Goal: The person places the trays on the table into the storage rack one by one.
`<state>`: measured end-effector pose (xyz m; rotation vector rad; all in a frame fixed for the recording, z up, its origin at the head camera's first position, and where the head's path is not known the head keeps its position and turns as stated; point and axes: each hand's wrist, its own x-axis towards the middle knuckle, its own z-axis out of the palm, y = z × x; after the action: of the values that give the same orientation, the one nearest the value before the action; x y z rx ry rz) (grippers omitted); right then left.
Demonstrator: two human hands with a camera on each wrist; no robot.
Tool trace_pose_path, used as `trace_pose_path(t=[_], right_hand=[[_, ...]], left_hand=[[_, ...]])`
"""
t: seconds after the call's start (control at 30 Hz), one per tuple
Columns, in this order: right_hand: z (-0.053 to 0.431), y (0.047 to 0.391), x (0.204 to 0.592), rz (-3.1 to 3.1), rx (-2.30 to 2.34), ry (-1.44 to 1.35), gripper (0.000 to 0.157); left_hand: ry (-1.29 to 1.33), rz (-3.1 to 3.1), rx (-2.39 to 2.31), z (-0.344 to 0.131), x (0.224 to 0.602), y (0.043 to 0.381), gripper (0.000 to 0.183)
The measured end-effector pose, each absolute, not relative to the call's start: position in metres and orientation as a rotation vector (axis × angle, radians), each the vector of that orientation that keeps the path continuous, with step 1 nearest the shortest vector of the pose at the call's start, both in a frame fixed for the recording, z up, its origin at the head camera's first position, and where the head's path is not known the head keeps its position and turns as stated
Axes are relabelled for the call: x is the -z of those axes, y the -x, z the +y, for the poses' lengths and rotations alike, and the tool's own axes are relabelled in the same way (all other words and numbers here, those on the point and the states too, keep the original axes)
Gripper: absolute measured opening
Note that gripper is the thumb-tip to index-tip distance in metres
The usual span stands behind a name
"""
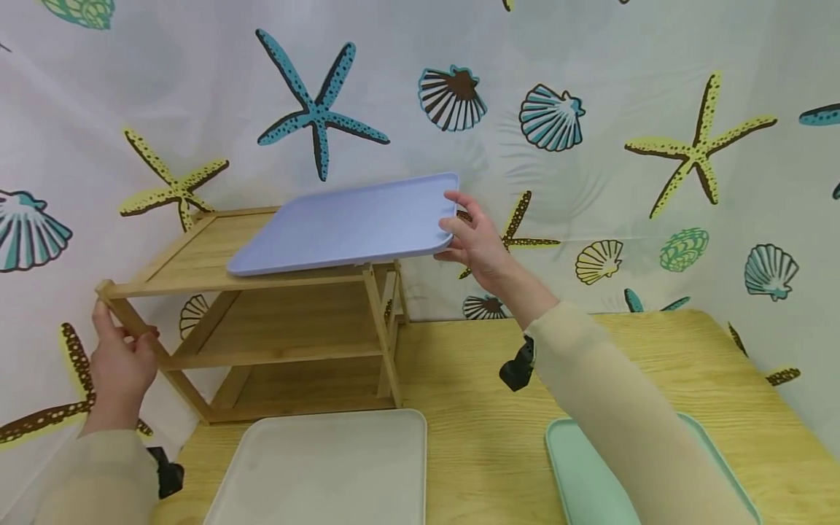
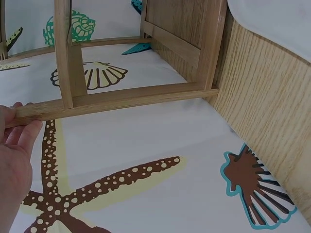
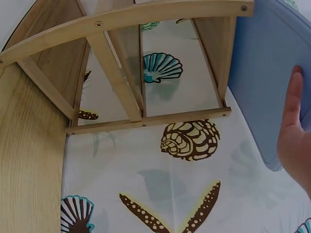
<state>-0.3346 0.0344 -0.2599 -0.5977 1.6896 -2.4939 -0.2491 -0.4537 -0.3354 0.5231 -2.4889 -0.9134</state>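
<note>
A three-tier wooden shelf (image 1: 275, 321) stands at the back left of the table. On its top tier lies a light-blue tray (image 1: 354, 222), tilted, with its right side raised and jutting past the shelf. My right hand (image 1: 479, 248) pinches that right edge, thumb above and fingers reaching under. In the right wrist view, a finger stretches along the tray's blue underside (image 3: 262, 73). My left hand (image 1: 121, 364) grips the shelf's front left post just below the top corner. The left wrist view shows its fingers curled round the wooden post (image 2: 121, 99).
A white tray (image 1: 328, 467) lies on the wooden table (image 1: 485, 379) in front of the shelf. Farther right is a mint-green tray (image 1: 590, 474), partly covered by my right sleeve. A sheet with starfish and shells (image 1: 590, 58) hangs close behind the shelf and along its left side.
</note>
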Motion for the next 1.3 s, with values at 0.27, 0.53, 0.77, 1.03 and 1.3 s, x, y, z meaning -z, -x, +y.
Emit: trace_pose_path(t=[0.27, 0.53, 0.77, 1.03, 1.3], right_hand=[[0.002, 0.337, 0.271, 1.794, 2.421, 0.576, 0.057], [-0.028, 0.334, 0.274, 1.903, 2.32, 0.534, 0.06], [-0.039, 0.331, 0.273, 1.976, 2.225, 0.606, 0.055], [-0.028, 0.321, 0.276, 2.485, 1.857, 0.798, 0.058], [-0.032, 0.311, 0.272, 2.724, 1.603, 0.792, 0.064]], left_hand=[[-0.509, -2.467, 0.905, -0.455, 0.337, 0.249, 0.072], [-0.489, -2.464, 0.874, -0.456, 0.341, 0.25, 0.071], [-0.501, -2.462, 0.882, -0.458, 0.34, 0.251, 0.072], [-0.491, -2.45, 0.858, -0.457, 0.339, 0.252, 0.072], [-0.516, -2.45, 0.851, -0.455, 0.34, 0.25, 0.071]])
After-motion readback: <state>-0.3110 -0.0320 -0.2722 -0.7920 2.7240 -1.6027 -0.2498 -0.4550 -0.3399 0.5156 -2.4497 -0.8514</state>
